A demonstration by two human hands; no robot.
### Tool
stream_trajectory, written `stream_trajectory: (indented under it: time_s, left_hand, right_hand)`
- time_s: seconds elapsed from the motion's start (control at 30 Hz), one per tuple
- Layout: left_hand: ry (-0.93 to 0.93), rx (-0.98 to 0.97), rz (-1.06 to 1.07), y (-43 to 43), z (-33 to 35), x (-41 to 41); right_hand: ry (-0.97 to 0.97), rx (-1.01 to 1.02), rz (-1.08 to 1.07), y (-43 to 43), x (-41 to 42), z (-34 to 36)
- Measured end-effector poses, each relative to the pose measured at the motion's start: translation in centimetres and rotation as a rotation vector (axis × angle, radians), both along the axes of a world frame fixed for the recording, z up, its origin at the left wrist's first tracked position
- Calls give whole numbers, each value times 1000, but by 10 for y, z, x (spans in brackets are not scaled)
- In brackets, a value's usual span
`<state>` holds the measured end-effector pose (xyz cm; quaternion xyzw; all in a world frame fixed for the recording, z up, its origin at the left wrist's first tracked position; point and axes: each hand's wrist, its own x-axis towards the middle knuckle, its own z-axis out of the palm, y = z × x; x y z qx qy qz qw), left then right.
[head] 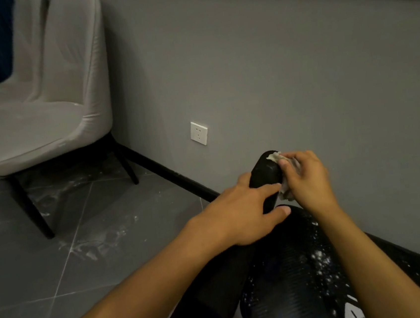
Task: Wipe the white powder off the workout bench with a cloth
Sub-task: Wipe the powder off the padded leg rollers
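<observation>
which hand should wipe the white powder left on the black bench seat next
Right: the right hand grips the crumpled white cloth, and the powder specks lie on its side. The left hand only steadies the black pad.

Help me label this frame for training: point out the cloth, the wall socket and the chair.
cloth (pixel 275 156): head view, on its pale bunched upper edge.
wall socket (pixel 199 133): head view, on the middle of the white faceplate.
chair (pixel 32 131): head view, on the seat cushion.

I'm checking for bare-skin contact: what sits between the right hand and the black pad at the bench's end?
In the head view, a crumpled white cloth lies between right hand and pad, pressed against it.
</observation>
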<state>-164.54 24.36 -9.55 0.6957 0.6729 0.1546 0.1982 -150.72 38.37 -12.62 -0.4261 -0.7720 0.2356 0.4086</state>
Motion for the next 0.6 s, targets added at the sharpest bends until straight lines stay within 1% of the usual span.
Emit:
stream_trajectory:
  time_s: [0.1,0.17,0.27,0.37,0.4,0.47,0.53,0.6]
  left_hand:
    - [83,72,-13,0,1,5]
    - [161,84,-15,2,2,6]
    - [250,83,-8,2,2,10]
    - [351,141,-26,2,1,14]
    - [349,147,-28,3,0,14]
    - [278,129,-23,3,-3,11]
    - [141,104,-5,4,-4,8]
    - [64,87,11,5,-4,6]
  right_hand:
    - [-7,33,155,-19,9,5]
    - [-27,45,198,-21,14,10]
    - [24,55,59,-8,11,10]
    - [0,10,22,-2,0,5]
    - [-9,9,18,-4,-2,4]
    - [-4,20,54,-8,-1,3]
    - [-13,-11,164,-12,6,6]
    - [-55,-18,250,-14,12,12]
